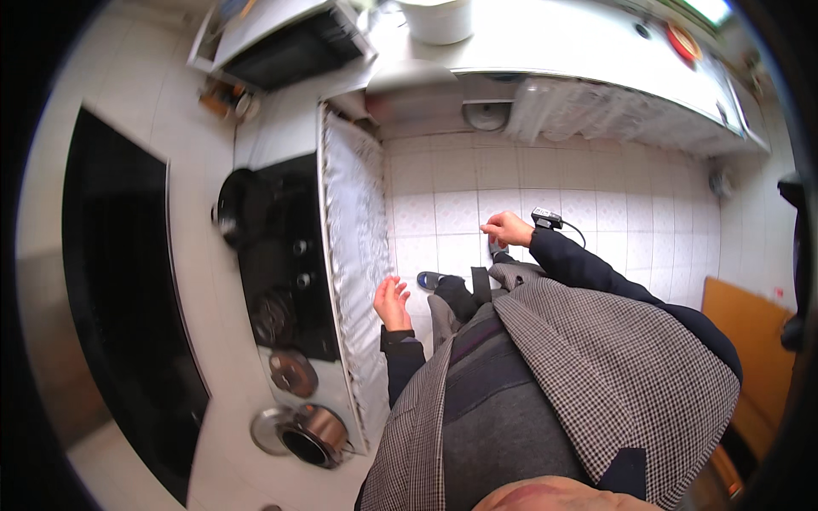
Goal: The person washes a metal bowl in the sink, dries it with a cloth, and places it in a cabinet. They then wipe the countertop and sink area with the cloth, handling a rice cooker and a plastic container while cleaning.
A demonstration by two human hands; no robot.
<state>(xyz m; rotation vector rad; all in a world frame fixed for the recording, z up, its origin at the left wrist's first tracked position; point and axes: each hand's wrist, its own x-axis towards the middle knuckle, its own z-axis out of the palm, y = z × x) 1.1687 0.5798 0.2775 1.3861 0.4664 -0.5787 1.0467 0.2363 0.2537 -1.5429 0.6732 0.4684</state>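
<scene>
My left hand point(391, 305) is held up beside the edge of the stove counter, fingers apart and holding nothing. In front of my body and further right, my right hand point(507, 228) hangs over the tiled floor with its fingers loosely bent; no object shows in it. A small device point(547, 218) with a cable sits at the right wrist. Nearest to the left hand is a white lace-edged curtain point(358, 255) under the counter. Behind it lies a black gas hob point(287, 255) with two knobs, a dark pan point(238, 209) standing on its far part.
A metal pot point(319, 431), a glass lid point(270, 429) and a brown lidded item point(293, 372) stand on the counter near the hob. A white bucket point(438, 22) and a red-rimmed round item point(683, 43) are on the far counter. A wooden board point(744, 345) stands at right.
</scene>
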